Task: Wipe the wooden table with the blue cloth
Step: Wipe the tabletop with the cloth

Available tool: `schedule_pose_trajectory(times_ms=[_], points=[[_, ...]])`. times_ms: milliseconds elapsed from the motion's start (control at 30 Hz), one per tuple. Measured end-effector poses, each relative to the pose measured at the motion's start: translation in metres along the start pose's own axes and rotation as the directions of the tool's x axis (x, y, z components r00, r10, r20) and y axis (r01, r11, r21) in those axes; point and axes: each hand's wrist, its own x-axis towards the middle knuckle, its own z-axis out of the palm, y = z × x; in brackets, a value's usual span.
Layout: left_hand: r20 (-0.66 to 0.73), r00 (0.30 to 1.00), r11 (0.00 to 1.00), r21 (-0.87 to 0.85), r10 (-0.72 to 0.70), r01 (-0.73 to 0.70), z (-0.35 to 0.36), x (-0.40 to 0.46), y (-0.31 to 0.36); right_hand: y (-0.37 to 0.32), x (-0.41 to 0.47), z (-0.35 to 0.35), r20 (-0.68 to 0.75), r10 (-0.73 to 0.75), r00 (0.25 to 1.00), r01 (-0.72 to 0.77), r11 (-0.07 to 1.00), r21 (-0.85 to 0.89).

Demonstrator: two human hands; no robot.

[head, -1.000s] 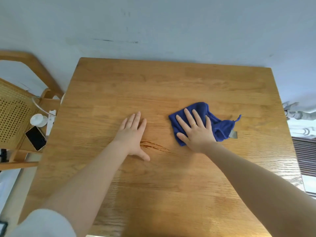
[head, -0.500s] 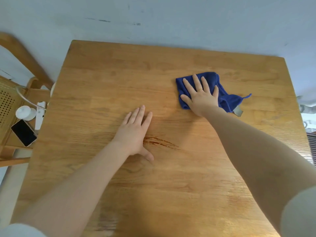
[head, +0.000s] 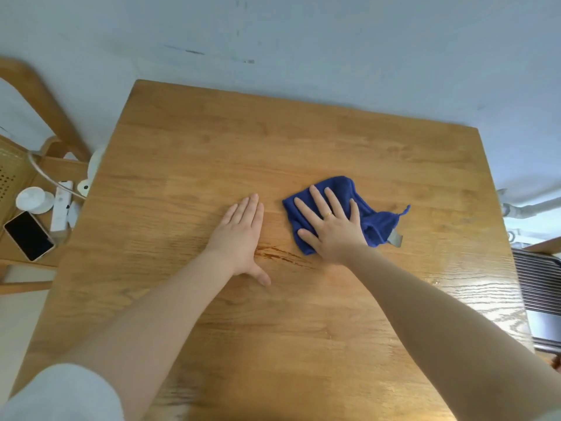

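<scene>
We take the wooden table (head: 303, 141) as our reference and log from its left side across. Off its left edge we see a wooden chair (head: 36, 95) with a cane panel; on the chair's flat surface lie a smartphone (head: 28, 235) face up with a dark screen, a small white round object (head: 32, 199) just beyond it, and a white power strip (head: 62, 205) nearer the table edge, with a pale cable running over it. On the table, a little left of its centre, we note our left hand (head: 241, 235) resting palm down on the bare wood, four fingers straight and pressed together, thumb splayed toward the near edge. A white sleeve (head: 60, 393) covers that arm at the near left corner. Just right of the thumb base we record a dark reddish streak (head: 279, 255) in the wood, lying between the two hands. Right of centre sits the blue cloth (head: 376, 221), crumpled and flat against the table. Our right hand (head: 331, 229) presses on its left part, palm down, fingers straight and spread apart, a ring on one finger. A grey tag (head: 394, 238) and a thin blue loop stick out from the cloth's right side. Beyond the table's right edge we see white pipes (head: 528, 208) and a ribbed dark surface (head: 537, 281).
</scene>
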Motion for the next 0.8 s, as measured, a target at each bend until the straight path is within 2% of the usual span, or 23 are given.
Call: schedule_pose_trajectory(times_ms=[267,433,667,800], points=[[-0.028,1.000,1.000,0.009,-0.004,0.004,0.013,0.005,-0.005,0.014,0.079,-0.026,-0.065,0.101,0.993,-0.093,0.990,0.107],[-0.021,1.000,1.000,0.015,-0.022,0.023,0.010,0.004,-0.004,0.015,0.102,-0.040,-0.031,0.136,0.990,-0.131,0.983,0.129],[-0.010,0.998,0.998,0.008,-0.062,0.062,0.004,-0.001,0.002,-0.012,0.040,-0.014,-0.022,-0.056,0.998,0.056,0.998,0.020],[-0.022,0.981,0.981,-0.027,-0.191,0.190,0.007,-0.009,0.005,-0.026,0.020,-0.001,-0.012,-0.175,0.984,0.175,0.983,-0.056]])
